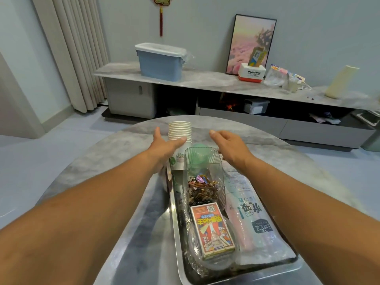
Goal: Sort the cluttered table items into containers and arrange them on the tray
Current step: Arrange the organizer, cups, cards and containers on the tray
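A steel tray [178, 239] lies on the round marble table [115, 153]. In it stand a stack of paper cups [180, 132] at the far left corner, a clear ribbed container [202, 161] with hair clips and bands, a card box [211, 229] resting in a clear bowl [197, 262], and a plastic pack of straws [248, 219] along the right side. A green round thing [199, 150] shows behind the container. My left hand [166, 146] touches the cup stack, thumb against its side. My right hand [228, 146] hovers open just beyond the tray's far right corner.
Behind the table runs a long low cabinet [205, 79] with a blue lidded bin [160, 60], a framed picture [251, 42], a white-and-red Panasonic box [251, 74] and a cream vase [341, 81]. Curtains [78, 48] hang at the left.
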Demonstrator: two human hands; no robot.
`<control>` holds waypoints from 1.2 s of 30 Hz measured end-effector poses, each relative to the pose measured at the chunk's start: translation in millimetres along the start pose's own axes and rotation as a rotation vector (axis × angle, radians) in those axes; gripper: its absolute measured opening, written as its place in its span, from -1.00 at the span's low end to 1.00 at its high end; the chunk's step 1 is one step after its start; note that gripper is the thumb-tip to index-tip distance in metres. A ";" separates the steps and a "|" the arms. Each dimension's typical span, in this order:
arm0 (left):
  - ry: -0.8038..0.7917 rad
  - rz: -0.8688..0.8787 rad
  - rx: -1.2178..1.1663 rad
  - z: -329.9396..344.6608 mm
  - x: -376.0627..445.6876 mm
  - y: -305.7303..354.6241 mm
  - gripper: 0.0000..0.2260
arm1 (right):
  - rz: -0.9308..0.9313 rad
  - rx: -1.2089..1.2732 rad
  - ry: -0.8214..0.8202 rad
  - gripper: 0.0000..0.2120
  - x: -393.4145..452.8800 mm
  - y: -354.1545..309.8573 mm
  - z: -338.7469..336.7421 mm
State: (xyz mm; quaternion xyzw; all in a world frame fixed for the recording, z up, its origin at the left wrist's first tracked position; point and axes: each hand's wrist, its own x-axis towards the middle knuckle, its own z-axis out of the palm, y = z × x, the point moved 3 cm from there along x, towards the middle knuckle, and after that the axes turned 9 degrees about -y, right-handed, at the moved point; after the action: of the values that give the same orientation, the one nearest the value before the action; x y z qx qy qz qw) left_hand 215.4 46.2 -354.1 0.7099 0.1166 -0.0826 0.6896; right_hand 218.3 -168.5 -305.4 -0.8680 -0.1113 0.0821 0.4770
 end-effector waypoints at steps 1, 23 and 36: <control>-0.016 0.005 0.018 2.0 2.4 0.3 0.04 | 0.013 0.008 -0.042 -0.55 5.4 -5.3 0.3; -0.160 0.142 0.299 3.7 -20.3 -31.0 -0.05 | 0.272 -0.253 -0.054 -0.27 0.5 -4.8 12.0; 0.026 -0.015 0.272 20.3 -70.3 -43.9 -0.55 | 0.138 -0.576 -0.286 -0.77 -72.3 -3.4 16.0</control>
State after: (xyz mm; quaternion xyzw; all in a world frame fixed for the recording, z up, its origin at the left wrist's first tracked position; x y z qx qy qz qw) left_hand 136.6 23.2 -377.4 0.7971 0.1188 -0.0936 0.5846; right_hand 144.5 -173.5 -308.4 -0.9524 -0.1367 0.2003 0.1845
